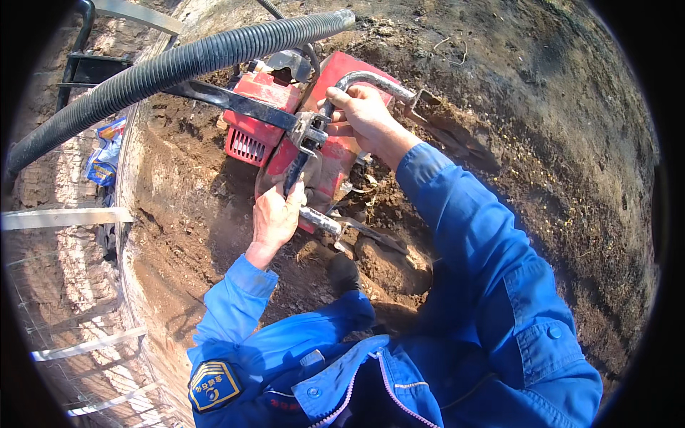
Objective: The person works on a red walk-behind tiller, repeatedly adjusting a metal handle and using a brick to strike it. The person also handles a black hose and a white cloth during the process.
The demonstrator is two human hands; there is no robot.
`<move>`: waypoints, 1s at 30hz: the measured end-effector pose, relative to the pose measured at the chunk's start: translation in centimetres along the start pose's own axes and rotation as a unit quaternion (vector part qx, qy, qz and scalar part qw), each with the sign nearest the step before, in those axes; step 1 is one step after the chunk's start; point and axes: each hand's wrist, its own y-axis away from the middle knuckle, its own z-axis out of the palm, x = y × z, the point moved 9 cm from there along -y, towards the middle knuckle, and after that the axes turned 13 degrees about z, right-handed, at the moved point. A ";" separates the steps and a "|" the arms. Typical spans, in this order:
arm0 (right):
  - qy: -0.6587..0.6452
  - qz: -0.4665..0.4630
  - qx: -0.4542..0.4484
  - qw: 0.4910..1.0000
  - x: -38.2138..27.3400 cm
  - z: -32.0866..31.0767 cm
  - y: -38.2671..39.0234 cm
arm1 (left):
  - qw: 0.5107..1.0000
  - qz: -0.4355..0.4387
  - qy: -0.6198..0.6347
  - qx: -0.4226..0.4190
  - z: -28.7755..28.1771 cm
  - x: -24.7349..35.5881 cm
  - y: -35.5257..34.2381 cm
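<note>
A soil-caked red motor machine [275, 103], like a small tiller, rests on the dirt before me. My right hand [365, 120] is closed around the bent grey metal tube [374, 77] at its top, thumb on the near bend. Lower down, my left hand [277, 217] grips a short dark bar [295, 170] that runs up to a metal bracket [309, 132]. The bracket sits between both hands, joined to a long black arm [228, 101]. Below the left hand, a worn metal rod [321, 220] sticks out. My fingers partly hide the gripped parts.
A thick black corrugated hose [193, 63] crosses above the machine at the upper left. Metal blades [382, 237] lie near a big clod [392, 264] by my boot [344, 274]. A blue package [107, 153] and pale metal bars [68, 218] are at left.
</note>
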 end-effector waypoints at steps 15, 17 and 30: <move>0.685 -0.135 0.199 0.688 -8.1 -3.1 2.7 | 0.811 -0.154 0.546 0.142 5.1 -1.0 0.9; 0.649 -0.161 0.130 0.732 -8.8 -3.2 1.1 | 0.797 -0.174 0.559 0.146 5.2 -0.6 0.8; 0.619 -0.177 0.119 0.756 -10.9 -10.4 11.4 | 0.805 -0.051 0.590 0.041 9.3 7.7 2.1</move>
